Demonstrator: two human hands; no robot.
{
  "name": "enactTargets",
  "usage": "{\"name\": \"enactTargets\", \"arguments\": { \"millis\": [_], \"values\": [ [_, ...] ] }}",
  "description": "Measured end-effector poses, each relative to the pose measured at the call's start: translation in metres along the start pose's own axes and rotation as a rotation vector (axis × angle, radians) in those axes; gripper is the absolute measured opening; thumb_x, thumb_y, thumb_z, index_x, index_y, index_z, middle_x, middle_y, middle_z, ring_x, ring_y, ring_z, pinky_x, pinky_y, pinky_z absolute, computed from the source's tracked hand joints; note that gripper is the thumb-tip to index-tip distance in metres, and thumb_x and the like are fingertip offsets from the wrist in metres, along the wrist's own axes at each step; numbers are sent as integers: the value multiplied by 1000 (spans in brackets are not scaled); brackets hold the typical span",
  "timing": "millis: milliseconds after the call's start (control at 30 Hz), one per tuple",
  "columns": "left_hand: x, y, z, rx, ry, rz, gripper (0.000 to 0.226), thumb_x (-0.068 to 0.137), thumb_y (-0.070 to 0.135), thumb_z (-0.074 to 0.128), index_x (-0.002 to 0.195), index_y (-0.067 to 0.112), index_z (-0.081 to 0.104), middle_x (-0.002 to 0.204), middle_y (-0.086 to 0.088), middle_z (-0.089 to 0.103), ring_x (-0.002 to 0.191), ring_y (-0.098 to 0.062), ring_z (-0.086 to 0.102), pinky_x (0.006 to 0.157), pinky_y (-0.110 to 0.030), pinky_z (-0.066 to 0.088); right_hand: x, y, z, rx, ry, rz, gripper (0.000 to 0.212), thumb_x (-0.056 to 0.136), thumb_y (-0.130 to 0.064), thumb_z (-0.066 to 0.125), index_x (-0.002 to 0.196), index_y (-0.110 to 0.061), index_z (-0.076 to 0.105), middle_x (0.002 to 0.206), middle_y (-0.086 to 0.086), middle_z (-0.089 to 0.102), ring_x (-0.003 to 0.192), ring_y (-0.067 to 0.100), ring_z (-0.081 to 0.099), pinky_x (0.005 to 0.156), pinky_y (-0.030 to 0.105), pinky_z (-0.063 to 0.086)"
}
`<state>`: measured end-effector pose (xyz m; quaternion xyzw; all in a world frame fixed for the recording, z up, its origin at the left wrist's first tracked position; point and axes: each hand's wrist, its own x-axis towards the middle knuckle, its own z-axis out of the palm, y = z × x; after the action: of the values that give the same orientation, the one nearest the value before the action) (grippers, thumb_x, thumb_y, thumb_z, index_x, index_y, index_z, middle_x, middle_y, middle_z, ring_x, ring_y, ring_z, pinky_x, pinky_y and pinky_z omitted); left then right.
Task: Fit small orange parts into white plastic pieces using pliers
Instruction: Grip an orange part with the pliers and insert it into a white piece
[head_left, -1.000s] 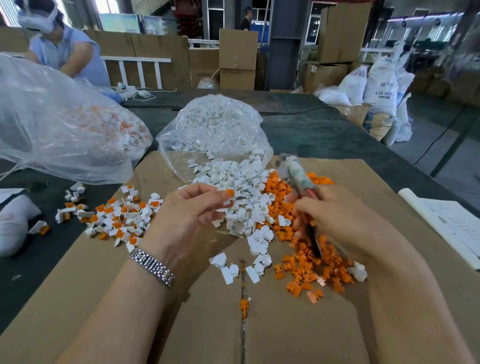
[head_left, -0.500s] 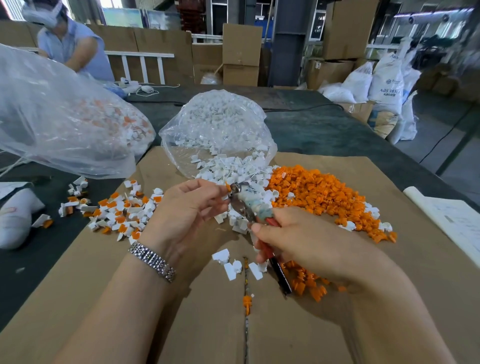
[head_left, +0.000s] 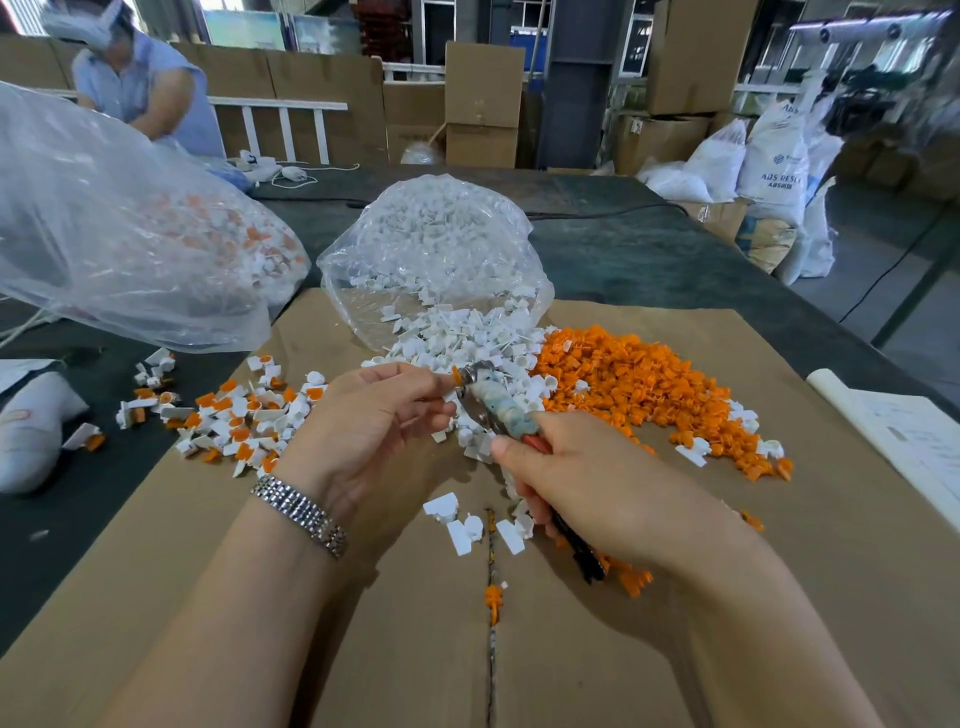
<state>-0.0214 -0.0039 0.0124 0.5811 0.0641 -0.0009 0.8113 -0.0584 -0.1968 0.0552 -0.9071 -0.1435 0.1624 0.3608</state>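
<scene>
Right now, part in hand: a small white plastic piece with an orange insert (head_left: 451, 387) sits pinched at my left fingertips, above the near edge of the white heap.
Left hand (head_left: 371, 423): fingers curled, thumb and forefinger pinching the piece; most of it is hidden by them.
Right hand (head_left: 587, 483): wrapped round the red-handled pliers with tape-wound neck (head_left: 501, 410); the nose meets the orange insert.
Handling: I judge these parts light, stiff and slick; grip the white body by its sides, leaving the socket free for the pliers.
Stock: loose pile of white plastic pieces (head_left: 467, 343) spilling from a clear plastic bag (head_left: 436, 244); loose heap of orange parts (head_left: 639, 384) just beside it.
Done work: scattered fitted pieces (head_left: 244, 421) left, on brown cardboard sheet (head_left: 363, 649).
</scene>
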Motion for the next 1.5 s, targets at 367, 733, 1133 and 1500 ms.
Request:
{"name": "enactTargets", "arguments": {
  "millis": [367,733,1133,1500],
  "values": [
    [1,1,-2,3,-36,-34,29,89,-6,65,65,3,77,73,-9,73,60,-15,69,55,-19,56,0,3,0,-46,-29,18,46,105,-48,42,86,-9,56,77,13,70,53,4,57,73,40,54],
    [2,-1,-4,52,-39,-79,23,86,-10,66,66,-4,75,90,-17,46,57,-19,64,56,-22,55,2,4,16,-181,132,19,43,105,-46,46,72,-19,42,64,-2,44,52,13,38,50,26,30],
    [-5,5,-1,98,-17,-32,17,87,12,74,75,2,68,72,-19,69,65,-23,71,63,-25,60,-4,7,-12,219,-41,114,66,100,-62,39,99,-2,69,77,14,75,82,36,74,87,51,59],
    [-8,11,-5,243,-23,29,14,79,17,83,73,7,75,80,-13,76,73,-19,73,64,-22,60,42,52,-40,-361,420,323,40,95,-55,53,109,-17,56,109,8,59,101,28,58,92,48,45]
  ]
}}
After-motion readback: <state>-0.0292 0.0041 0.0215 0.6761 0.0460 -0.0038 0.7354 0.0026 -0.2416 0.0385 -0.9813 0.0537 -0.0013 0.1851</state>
